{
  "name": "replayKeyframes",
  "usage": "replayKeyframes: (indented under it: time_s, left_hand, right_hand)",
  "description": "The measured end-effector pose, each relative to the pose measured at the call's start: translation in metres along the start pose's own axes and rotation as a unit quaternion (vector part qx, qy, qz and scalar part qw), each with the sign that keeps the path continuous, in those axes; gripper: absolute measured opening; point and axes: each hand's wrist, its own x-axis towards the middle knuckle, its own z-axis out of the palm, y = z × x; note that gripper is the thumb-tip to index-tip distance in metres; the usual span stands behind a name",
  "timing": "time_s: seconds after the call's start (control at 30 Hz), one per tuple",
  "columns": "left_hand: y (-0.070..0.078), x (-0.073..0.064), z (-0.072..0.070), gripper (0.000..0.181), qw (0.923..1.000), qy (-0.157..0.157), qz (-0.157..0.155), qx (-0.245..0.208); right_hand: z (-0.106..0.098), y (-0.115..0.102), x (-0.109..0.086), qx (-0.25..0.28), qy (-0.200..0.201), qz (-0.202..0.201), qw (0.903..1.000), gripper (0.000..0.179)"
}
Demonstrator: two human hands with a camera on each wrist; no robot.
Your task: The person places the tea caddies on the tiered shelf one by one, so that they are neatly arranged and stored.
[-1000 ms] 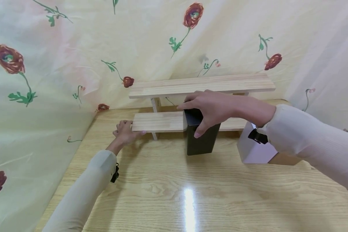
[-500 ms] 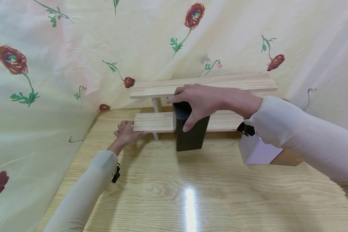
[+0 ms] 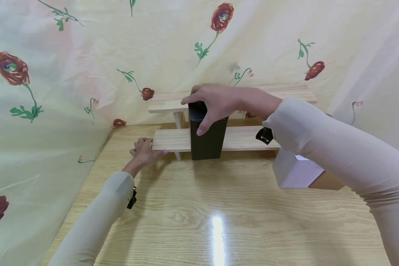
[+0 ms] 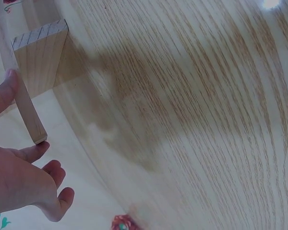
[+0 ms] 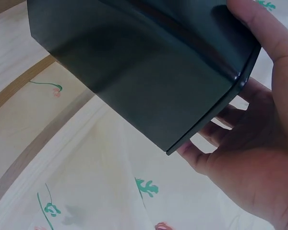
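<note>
My right hand grips a tall black box from above, thumb on the front face and fingers over the far side. The box is upright in front of the two-tier wooden shelf, overlapping both boards in the head view; whether its base touches the lower board cannot be told. In the right wrist view the box fills the upper part, its lidded end by the palm. My left hand holds the left end of the lower board, thumb on the front edge and forefinger at the corner.
The upper board spans the back, before a flowered cloth. A pale lilac box with a brown part stands at the right, partly hidden by my right sleeve. A light wood-grain table lies beneath.
My right hand has carried the black box leftward, then upward and back toward the shelf. My left hand stays at the board's end.
</note>
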Motion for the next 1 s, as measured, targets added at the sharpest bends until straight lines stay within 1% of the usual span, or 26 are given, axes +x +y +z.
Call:
replayKeyframes:
  time_s: [0.13, 0.23, 0.53, 0.83, 1.0]
  left_hand:
    - [0.000, 0.000, 0.000, 0.080, 1.0000, -0.003, -0.001, 0.005]
    - [0.000, -0.001, 0.000, 0.082, 0.9999, -0.007, -0.004, 0.009]
    - [-0.001, -0.001, 0.000, 0.080, 0.9999, -0.002, -0.001, 0.011]
    - [-0.003, 0.000, 0.000, 0.082, 0.9998, -0.004, 0.002, 0.017]
    - [-0.003, 0.000, 0.000, 0.084, 0.9998, -0.006, -0.002, 0.017]
  right_hand:
    - [-0.002, 0.003, 0.007, 0.006, 0.004, 0.016, 0.9998, 0.090]
    - [-0.004, 0.006, 0.013, 0.008, 0.007, 0.020, 0.9998, 0.091]
    - [-0.009, 0.006, 0.038, -0.027, 0.016, 0.029, 0.9991, 0.092]
    - [-0.005, 0.012, 0.057, -0.032, 0.009, 0.045, 0.9984, 0.091]
    - [-0.002, 0.017, 0.065, -0.034, 0.003, 0.057, 0.9978, 0.092]
